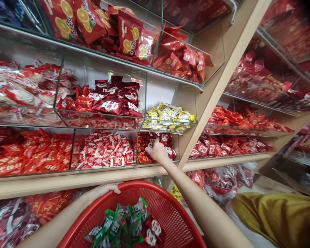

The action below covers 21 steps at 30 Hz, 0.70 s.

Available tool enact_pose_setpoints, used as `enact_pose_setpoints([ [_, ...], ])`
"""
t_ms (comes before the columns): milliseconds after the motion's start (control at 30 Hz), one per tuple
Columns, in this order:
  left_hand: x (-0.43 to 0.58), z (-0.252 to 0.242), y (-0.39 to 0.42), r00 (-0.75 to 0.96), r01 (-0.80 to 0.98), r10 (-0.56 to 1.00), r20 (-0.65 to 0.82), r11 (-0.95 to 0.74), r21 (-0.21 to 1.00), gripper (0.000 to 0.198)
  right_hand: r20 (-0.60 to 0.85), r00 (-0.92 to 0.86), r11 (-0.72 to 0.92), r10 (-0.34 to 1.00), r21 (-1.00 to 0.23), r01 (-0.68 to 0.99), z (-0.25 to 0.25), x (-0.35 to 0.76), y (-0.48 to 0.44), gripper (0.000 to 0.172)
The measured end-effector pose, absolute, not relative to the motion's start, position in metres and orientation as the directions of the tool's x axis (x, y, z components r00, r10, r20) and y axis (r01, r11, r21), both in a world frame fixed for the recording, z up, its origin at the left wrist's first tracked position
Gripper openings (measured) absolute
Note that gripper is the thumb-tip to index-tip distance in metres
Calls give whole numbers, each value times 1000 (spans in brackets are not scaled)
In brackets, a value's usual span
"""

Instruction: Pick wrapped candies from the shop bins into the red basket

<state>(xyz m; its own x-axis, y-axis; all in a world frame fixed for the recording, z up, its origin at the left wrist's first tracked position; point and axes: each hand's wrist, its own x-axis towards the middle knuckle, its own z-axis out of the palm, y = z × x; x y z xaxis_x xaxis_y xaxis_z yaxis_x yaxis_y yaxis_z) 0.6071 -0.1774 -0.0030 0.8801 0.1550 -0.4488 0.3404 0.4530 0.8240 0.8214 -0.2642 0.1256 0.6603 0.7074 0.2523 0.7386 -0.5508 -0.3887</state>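
A red plastic basket (167,210) is low in the middle of the view, and my left hand (103,190) is closed over its far rim, holding it up. Several wrapped sweets in green and red wrappers (126,224) lie inside it. My right hand (157,150) reaches into the lowest glass bin on the right of the shelf unit, its fingers curled down among small red-wrapped sweets (167,143). What the fingers hold is hidden by the hand.
Glass bins on a wooden shelf unit (212,93) hold red packets, red-and-white sweets (105,150) and yellow-wrapped sweets (167,117). Bags of red sweets lie under the shelf. A second shelf unit stands to the right. A yellow garment (279,213) is at lower right.
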Motion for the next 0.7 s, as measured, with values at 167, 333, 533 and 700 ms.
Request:
enact_pose_setpoints([
  [167,607,-3,-178,882,343,150,-447,445,827,61,106,591,-433,800,-580,690,140,851,-278,26],
  [333,607,-2,-178,871,368,141,-471,447,815,62,70,574,-444,816,-560,700,147,862,-290,25],
  [533,608,2,-181,895,328,129,-428,460,825,61,249,589,-555,769,-198,808,131,826,-292,41],
  [700,606,2,-182,892,323,145,-429,462,826,60,288,582,-567,760,-142,811,117,812,-295,34],
])
